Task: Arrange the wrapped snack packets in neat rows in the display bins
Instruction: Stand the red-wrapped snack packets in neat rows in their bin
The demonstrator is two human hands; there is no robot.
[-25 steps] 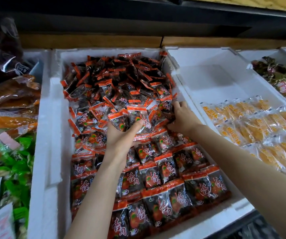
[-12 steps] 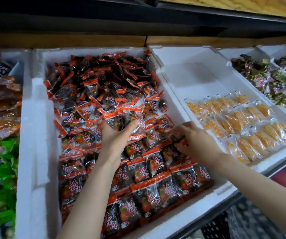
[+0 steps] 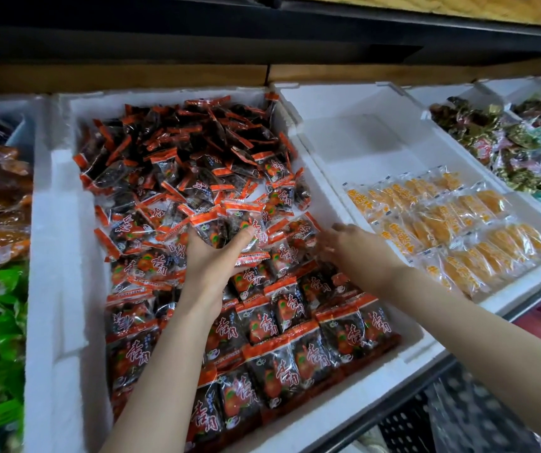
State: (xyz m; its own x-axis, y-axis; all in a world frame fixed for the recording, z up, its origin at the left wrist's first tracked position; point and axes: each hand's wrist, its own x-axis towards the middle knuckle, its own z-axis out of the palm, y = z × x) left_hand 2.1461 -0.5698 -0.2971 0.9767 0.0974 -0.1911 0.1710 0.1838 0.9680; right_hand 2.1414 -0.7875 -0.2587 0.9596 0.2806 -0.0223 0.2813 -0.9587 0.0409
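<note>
Since the earlier frame the right hand (image 3: pixel 360 253) has lifted off the rows and moved toward the right wall of the bin (image 3: pixel 66 256). The left hand (image 3: pixel 212 266) has kept its place.

Nearest, below both wrists, finished rows (image 3: pixel 278 364) lie flat and overlapped, labels up. Judged from their look, the packets are light, soft film pouches, slick and crinkly, with stiff crimped orange ends. Take each one across its flat body or by a crimped end. Squeezing the filling is best avoided.

Left hand: the fingers (image 3: pixel 243 235) are curled round a small clutch of packets (image 3: pixel 230 223), thumb on the right side, and the clutch fans out above the fingertips.

Right hand: blurred. The fingers (image 3: pixel 341 228) appear loosely extended with nothing seen in them, above the last aligned packets at the fingertips' left. Yellow packets (image 3: pixel 452 230) lie in the neighbouring bin to their right.

Beyond both sets of fingertips, an unsorted heap (image 3: pixel 190 152) fills the far half of the bin, so the task looks roughly half done.
</note>
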